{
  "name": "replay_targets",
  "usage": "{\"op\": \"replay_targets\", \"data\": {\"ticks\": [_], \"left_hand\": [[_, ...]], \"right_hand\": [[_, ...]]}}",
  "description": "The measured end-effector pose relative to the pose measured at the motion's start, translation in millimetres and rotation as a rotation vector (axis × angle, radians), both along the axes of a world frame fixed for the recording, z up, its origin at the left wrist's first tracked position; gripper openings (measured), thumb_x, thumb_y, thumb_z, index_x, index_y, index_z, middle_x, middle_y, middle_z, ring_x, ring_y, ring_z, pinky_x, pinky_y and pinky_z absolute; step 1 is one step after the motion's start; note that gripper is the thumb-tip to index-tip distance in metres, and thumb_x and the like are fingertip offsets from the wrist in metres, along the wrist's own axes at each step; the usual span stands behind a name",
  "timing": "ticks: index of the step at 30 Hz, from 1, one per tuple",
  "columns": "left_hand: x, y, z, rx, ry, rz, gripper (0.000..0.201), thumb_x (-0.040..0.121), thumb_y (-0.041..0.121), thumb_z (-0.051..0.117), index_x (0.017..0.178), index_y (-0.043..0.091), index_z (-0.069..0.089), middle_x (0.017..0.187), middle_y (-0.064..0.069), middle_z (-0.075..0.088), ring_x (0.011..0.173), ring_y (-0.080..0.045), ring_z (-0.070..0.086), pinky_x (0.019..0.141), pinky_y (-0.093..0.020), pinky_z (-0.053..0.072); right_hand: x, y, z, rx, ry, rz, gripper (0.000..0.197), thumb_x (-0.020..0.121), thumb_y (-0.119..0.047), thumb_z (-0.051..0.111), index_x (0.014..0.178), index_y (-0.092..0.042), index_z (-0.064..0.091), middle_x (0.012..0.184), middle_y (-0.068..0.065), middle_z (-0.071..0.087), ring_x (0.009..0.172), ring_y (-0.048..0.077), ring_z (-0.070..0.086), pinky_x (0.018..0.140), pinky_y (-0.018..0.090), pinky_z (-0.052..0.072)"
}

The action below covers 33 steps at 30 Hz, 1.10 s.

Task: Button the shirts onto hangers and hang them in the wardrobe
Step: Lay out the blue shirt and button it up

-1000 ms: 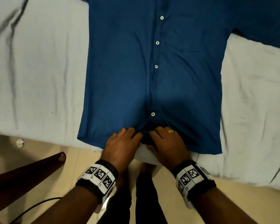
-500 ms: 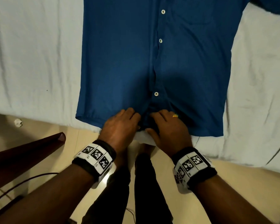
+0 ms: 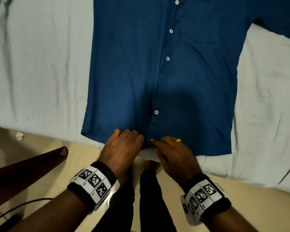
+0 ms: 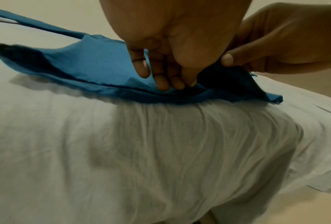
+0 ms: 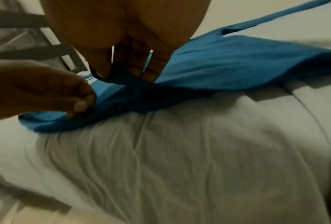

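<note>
**Both hands at the hem of the blue shirt**

Right now the dark blue button-front cotton shirt (image 3: 127, 72) lies spread face up on the pale grey wrinkled bed sheet (image 3: 37, 64), its hem at the near edge of the bed and its collar end running out of the head view. Four small white buttons (image 3: 156, 112) show along the front placket, with one chest pocket (image 3: 201, 39) beside the upper ones. A sleeve stretches off toward the upper right corner.

The left hand (image 3: 122, 148) is at the bottom hem, just left of the placket, its fingers (image 4: 160, 81) curled down and pinching the edge of the blue cloth. The right hand (image 3: 172, 154) is just beside it on the other side of the placket, also pinching the hem between thumb and fingers (image 5: 135, 71); a ring with a yellow-green stone (image 3: 178, 140) sits on one finger. The two hands nearly touch at the opening, where the two front panels part slightly and the cloth is lifted a little off the sheet. Whether a button sits between the fingertips cannot be told.

Each wrist carries a black band with white square-coded markers (image 3: 92, 180). Below the bed is a cream tiled floor (image 3: 40, 148), with a dark brown wooden edge (image 3: 32, 168) at the left, a thin black cable (image 3: 15, 206) and a small crumpled white scrap (image 3: 20, 136).
</note>
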State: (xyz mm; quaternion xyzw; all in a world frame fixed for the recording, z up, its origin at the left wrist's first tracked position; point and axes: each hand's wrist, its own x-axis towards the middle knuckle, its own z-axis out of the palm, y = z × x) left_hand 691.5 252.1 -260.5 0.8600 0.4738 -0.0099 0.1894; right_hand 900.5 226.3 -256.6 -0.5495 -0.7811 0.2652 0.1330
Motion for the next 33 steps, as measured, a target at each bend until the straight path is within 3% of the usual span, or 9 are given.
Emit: {"op": "replay_targets", "data": {"ticks": [2,5,11,17,22,25,27,30,33], "left_hand": [[-3,1,-4,-0.084,-0.003,0.0,0.012,0.09,0.026,0.05,0.09,0.022,0.062,0.081,0.001,0.057,0.073,-0.025,0.061,0.066,-0.039,0.044],[-24,11,7,-0.136,-0.059,0.312,0.02,0.096,0.029,0.047,0.107,0.024,0.063,0.094,0.002,0.065,0.082,-0.023,0.065,0.068,-0.035,0.048],[-87,35,18,-0.235,0.024,0.98,0.031,0.097,0.052,0.054,0.109,0.024,0.051,0.102,-0.003,0.06,0.089,-0.028,0.063,0.074,-0.041,0.052],[-89,34,20,-0.193,0.127,0.912,0.036,0.095,0.055,0.053,0.107,0.022,0.048,0.091,-0.002,0.06,0.072,-0.031,0.064,0.058,-0.037,0.05],[-87,34,12,-0.222,0.262,0.818,0.032,0.099,0.048,0.047,0.103,0.018,0.059,0.092,-0.006,0.057,0.063,-0.027,0.062,0.048,-0.033,0.048],[-92,29,6,-0.252,0.155,0.84,0.009,0.091,0.021,0.071,0.091,0.013,0.066,0.087,-0.008,0.058,0.06,-0.027,0.061,0.05,-0.028,0.037],[-100,24,-1,-0.26,0.041,0.917,0.006,0.092,0.008,0.069,0.087,0.012,0.067,0.084,-0.008,0.058,0.064,-0.03,0.062,0.058,-0.031,0.039],[-110,19,-8,-0.343,-0.185,1.078,0.012,0.099,0.006,0.058,0.092,0.008,0.068,0.087,-0.007,0.058,0.08,-0.031,0.063,0.071,-0.037,0.044],[-117,20,-7,-0.42,-0.206,1.056,0.008,0.098,0.006,0.06,0.097,0.009,0.068,0.088,-0.008,0.064,0.084,-0.028,0.064,0.071,-0.033,0.042]], "right_hand": [[-5,-4,-3,-0.109,-0.125,0.093,0.039,0.09,-0.032,0.052,0.119,-0.014,0.071,0.096,0.006,0.068,0.078,0.03,0.066,0.062,0.038,0.056],[-1,4,8,-0.274,-0.215,0.132,0.045,0.087,-0.044,0.043,0.116,-0.026,0.072,0.091,-0.002,0.072,0.073,0.025,0.069,0.055,0.035,0.055],[-2,76,31,-0.366,-0.166,0.188,0.052,0.092,-0.054,0.027,0.093,-0.025,0.07,0.094,-0.005,0.07,0.087,0.023,0.067,0.072,0.043,0.054],[-53,209,50,-0.178,-0.19,0.318,0.045,0.092,-0.047,0.035,0.092,-0.02,0.071,0.091,0.006,0.071,0.086,0.033,0.067,0.072,0.045,0.054],[-99,334,49,-0.064,-0.373,0.49,0.024,0.098,-0.029,0.053,0.113,-0.023,0.07,0.116,0.007,0.065,0.106,0.035,0.06,0.087,0.046,0.051],[-133,385,40,0.073,-0.416,0.55,0.024,0.099,-0.021,0.056,0.118,-0.023,0.069,0.128,0.006,0.055,0.106,0.036,0.058,0.075,0.041,0.049],[-157,406,30,0.135,-0.495,0.604,0.03,0.098,-0.012,0.058,0.124,-0.025,0.066,0.139,0.003,0.046,0.106,0.036,0.057,0.066,0.038,0.043],[-180,426,14,0.158,-0.609,0.716,0.036,0.093,-0.004,0.06,0.125,-0.021,0.063,0.143,0.006,0.042,0.105,0.039,0.058,0.064,0.039,0.042],[-193,442,8,0.123,-0.66,0.817,0.025,0.091,-0.006,0.062,0.115,-0.014,0.066,0.131,0.015,0.05,0.106,0.042,0.058,0.074,0.046,0.047]]}}
